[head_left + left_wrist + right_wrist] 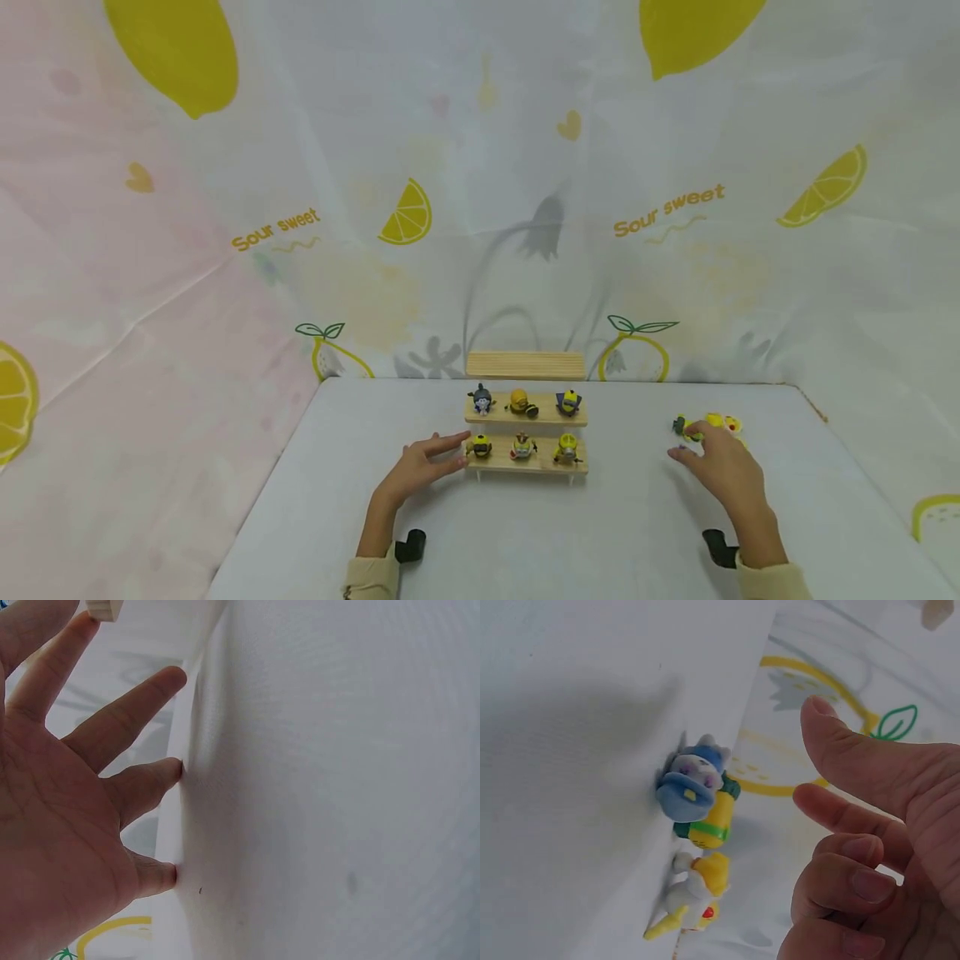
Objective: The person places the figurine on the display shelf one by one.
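Note:
A small three-tier wooden display stand (525, 365) stands on the white table, toy figurines on its two lower tiers. At its left end is my left hand (422, 467), fingers spread, fingertips right at the tier edges; in the left wrist view a finger meets a wooden corner (105, 609). My right hand (729, 468) hovers at the right by a group of loose figurines, thumb apart from curved fingers, nothing between them. In the right wrist view these are a blue-capped figurine (686, 796), a yellow-and-green one (718, 814) and a white-and-yellow one (694, 892).
The middle tier bears a dark-haired figurine (482, 400), an orange-yellow one (519, 401) and a purple-and-yellow one (568, 403). Three more yellowish figurines (567, 450) line the bottom tier. Behind the table (525, 533) hangs a lemon-print cloth (480, 275).

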